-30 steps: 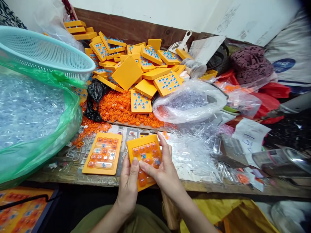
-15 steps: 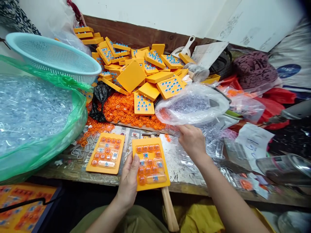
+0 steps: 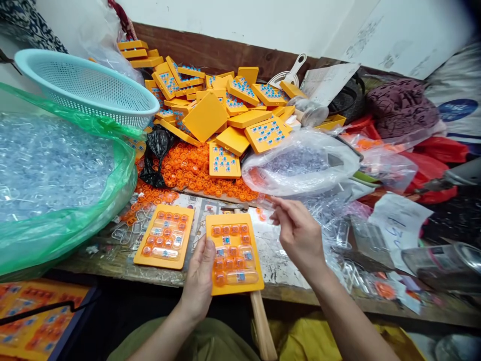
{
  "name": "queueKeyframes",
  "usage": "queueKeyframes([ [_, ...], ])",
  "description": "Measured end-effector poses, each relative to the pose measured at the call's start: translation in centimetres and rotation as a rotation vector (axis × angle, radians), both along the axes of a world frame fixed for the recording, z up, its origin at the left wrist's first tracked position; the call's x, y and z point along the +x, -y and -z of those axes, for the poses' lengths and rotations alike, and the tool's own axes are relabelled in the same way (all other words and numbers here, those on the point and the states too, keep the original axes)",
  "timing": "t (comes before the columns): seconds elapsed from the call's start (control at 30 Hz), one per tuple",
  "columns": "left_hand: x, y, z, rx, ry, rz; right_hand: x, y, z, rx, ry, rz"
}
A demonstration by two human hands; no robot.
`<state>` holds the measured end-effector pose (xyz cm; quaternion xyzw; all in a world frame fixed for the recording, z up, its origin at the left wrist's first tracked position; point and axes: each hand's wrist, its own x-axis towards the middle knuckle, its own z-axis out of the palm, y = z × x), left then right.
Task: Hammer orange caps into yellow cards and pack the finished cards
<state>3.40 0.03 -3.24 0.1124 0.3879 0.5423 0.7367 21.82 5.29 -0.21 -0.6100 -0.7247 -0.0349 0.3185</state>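
My left hand [image 3: 201, 273] is closed on the left edge of a yellow board [image 3: 235, 288], its thumb on the front face. Orange rings and clear covers fill that board. My right hand [image 3: 300, 230] is up to the right of it, thumb and fingertips pinched on a small clear plastic piece [image 3: 265, 201]. A second filled yellow board [image 3: 141, 254] lies on the table left of my left hand. Beneath the held board a wooden handle [image 3: 260, 321] sticks out over the table edge.
Behind are orange rings [image 3: 188, 168], piled yellow boards [image 3: 206, 116] and a white bag of clear parts [image 3: 300, 163]. At left, a green bag [image 3: 124, 185] of clear pieces stands below a blue basket [image 3: 90, 95]. Clear plastic parts and a jar [image 3: 432, 258] are at right.
My right hand has drawn back slightly from the white bag, down and right, and a clear piece now shows at its fingertips. My left hand still holds the board.
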Motion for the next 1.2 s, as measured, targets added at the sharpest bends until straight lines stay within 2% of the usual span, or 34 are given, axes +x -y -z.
queueKeyframes([
  [0.13,0.1,0.2,0.0,0.080,-0.010,0.020,-3.3,3.1,-1.7,0.026,-0.247,-0.377],
  [0.17,0.1,0.2,0.1,0.109,-0.020,0.025,-3.9,3.6,-1.7,0.044,-0.266,-0.436],
  [0.23,0.1,0.3,0.4,0.163,-0.051,0.040,-4.9,4.0,-1.4,0.071,-0.251,-0.471],
  [0.47,-0.1,0.2,0.6,0.179,-0.075,0.046,-5.8,4.2,0.1,0.102,-0.197,-0.449],
  [0.73,0.1,0.0,1.0,0.142,-0.043,0.023,-5.4,4.1,0.0,0.031,-0.170,-0.475],
  [0.8,0.2,0.0,0.9,0.149,-0.048,0.012,-5.5,4.3,0.3,0.058,-0.154,-0.463],
  [0.87,0.3,-0.1,0.7,0.153,-0.061,-0.001,-5.6,4.5,0.8,0.140,-0.146,-0.352],
  [0.93,0.4,-0.1,0.5,0.151,-0.074,-0.005,-5.8,4.6,1.3,0.167,-0.227,-0.156],
  [0.97,0.4,0.0,0.5,0.148,-0.080,-0.004,-5.9,4.6,1.5,0.118,-0.335,-0.066],
  [1.03,0.5,0.1,0.4,0.141,-0.094,0.002,-6.0,4.5,1.5,-0.132,-0.693,-0.003],
  [1.13,0.6,0.1,0.4,0.132,-0.102,0.013,-5.9,4.4,0.8,-0.606,-1.282,-0.126],
  [1.2,0.6,0.1,0.6,0.140,-0.092,0.017,-6.0,4.4,0.2,-0.737,-1.494,-0.169],
])
